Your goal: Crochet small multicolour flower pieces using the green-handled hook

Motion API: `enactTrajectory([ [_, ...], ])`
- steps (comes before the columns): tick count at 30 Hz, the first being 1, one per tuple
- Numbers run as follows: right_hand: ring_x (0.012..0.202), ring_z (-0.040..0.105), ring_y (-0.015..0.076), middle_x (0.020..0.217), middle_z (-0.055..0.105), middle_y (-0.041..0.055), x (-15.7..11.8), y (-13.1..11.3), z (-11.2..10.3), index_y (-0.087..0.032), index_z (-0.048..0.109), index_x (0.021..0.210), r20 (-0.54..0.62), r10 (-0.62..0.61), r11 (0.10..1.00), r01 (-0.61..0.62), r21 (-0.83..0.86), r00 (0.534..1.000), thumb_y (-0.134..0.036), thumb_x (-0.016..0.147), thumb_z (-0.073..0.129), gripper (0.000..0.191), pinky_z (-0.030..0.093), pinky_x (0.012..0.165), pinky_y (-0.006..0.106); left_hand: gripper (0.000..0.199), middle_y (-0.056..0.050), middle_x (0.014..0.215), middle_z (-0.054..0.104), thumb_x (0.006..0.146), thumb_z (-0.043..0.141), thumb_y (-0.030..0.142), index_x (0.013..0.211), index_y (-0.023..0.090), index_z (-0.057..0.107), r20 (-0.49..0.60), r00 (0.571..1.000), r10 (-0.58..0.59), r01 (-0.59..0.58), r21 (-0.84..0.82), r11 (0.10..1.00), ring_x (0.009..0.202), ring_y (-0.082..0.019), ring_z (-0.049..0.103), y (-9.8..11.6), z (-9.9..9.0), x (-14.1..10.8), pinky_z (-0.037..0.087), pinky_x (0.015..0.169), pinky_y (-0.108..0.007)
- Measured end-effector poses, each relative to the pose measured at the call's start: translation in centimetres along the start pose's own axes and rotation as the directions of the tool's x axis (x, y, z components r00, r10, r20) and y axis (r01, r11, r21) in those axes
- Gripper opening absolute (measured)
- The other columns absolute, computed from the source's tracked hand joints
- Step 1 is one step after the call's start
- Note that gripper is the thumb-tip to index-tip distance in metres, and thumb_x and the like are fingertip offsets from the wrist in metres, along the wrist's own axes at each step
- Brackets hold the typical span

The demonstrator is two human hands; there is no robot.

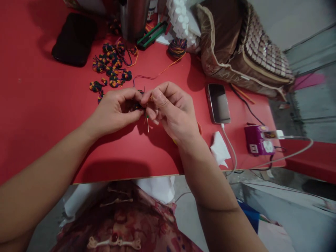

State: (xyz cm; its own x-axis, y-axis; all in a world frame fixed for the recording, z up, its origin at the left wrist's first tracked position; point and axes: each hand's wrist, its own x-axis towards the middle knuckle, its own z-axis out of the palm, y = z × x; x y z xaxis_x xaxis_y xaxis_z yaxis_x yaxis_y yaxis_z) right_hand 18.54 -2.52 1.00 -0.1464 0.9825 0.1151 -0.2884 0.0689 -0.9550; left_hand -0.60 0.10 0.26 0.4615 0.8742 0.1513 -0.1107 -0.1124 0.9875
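Note:
My left hand [118, 108] is closed, thumb and fingers pinching a small dark piece of multicoloured yarn work [137, 105]. Against it my right hand [174, 112] is closed too, its thumb and forefinger pinching orange yarn [150, 99]. A thin metal pin, like a needle or fine hook [148, 125], points down below the fingertips; which fingers bear it is hidden. From the work a variegated strand [157, 75] runs back to a yarn ball [177, 48]. Several finished-looking crocheted pieces [112, 68] in dark green, orange and purple lie beyond my left hand.
On the red table [39, 115] lie a black phone-like object [75, 40], a charging phone [218, 103], a crumpled tissue [220, 148] and a purple power adapter [258, 140]. A green tool [152, 35], metal cylinder [133, 19] and brown bag [236, 52] stand at the back.

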Motion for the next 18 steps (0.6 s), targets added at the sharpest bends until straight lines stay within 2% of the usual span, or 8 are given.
enactTrajectory([
  [5, 0.062, 0.062, 0.0094, 0.081, 0.075, -0.0041, 0.0, 0.0, 0.1, -0.026, 0.069, 0.087, -0.006, 0.047, 0.999, -0.047, 0.007, 0.999, -0.066, 0.093, 0.100, 0.051, 0.059, 0.058, 0.024, 0.015, 0.001, 0.083, 0.082, 0.090, 0.084, 0.014, 0.087, 0.027, 0.077, 0.003, 1.000, -0.030, 0.030, -0.005, 1.000, 0.078, -0.018, 0.078, 0.2, -0.1, 0.2, 0.064, 0.076, -0.032],
  [12, 0.062, 0.059, 0.0108, 0.076, 0.072, -0.0046, -0.2, 0.2, 0.3, -0.027, 0.068, 0.086, -0.027, 0.039, 0.997, -0.040, -0.065, 0.999, -0.072, 0.091, 0.099, 0.055, 0.059, 0.063, 0.027, 0.013, 0.001, 0.078, 0.077, 0.086, 0.078, 0.013, 0.082, 0.025, 0.073, -0.053, 0.994, -0.092, 0.097, 0.098, 0.990, 0.071, -0.016, 0.069, 0.2, 0.0, 0.2, 0.055, 0.068, -0.032],
  [18, 0.060, 0.058, 0.0096, 0.076, 0.072, -0.0050, -0.4, 0.2, 0.3, -0.025, 0.071, 0.085, -0.041, -0.001, 1.000, 0.000, -0.010, 0.999, -0.056, 0.098, 0.099, 0.044, 0.057, 0.064, 0.028, 0.012, -0.001, 0.080, 0.078, 0.082, 0.079, 0.015, 0.079, 0.025, 0.073, -0.074, 0.993, -0.094, 0.100, 0.089, 0.991, 0.072, -0.018, 0.068, -0.7, -0.1, 0.3, 0.051, 0.069, -0.035],
])
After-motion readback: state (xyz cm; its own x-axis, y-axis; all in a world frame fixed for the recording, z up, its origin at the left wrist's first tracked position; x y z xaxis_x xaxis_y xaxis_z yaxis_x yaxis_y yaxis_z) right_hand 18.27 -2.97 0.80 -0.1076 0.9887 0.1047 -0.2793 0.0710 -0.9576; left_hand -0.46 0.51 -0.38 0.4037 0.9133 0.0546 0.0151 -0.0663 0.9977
